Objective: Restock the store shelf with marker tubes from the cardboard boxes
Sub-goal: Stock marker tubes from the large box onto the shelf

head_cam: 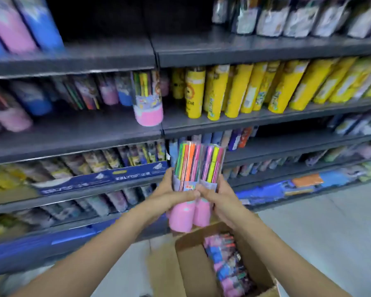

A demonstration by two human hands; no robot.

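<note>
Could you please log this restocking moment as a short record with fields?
held: two pink-based marker tubes, side by side, upright
left hand: grips the left tube around its middle
right hand: grips the right tube around its middle
source: open cardboard box on the floor below the hands, more tubes inside
matching stock: one pink-based tube standing on the middle shelf
neighbours: yellow tubes to the right on that level
state: held tubes not yet on a shelf
</note>
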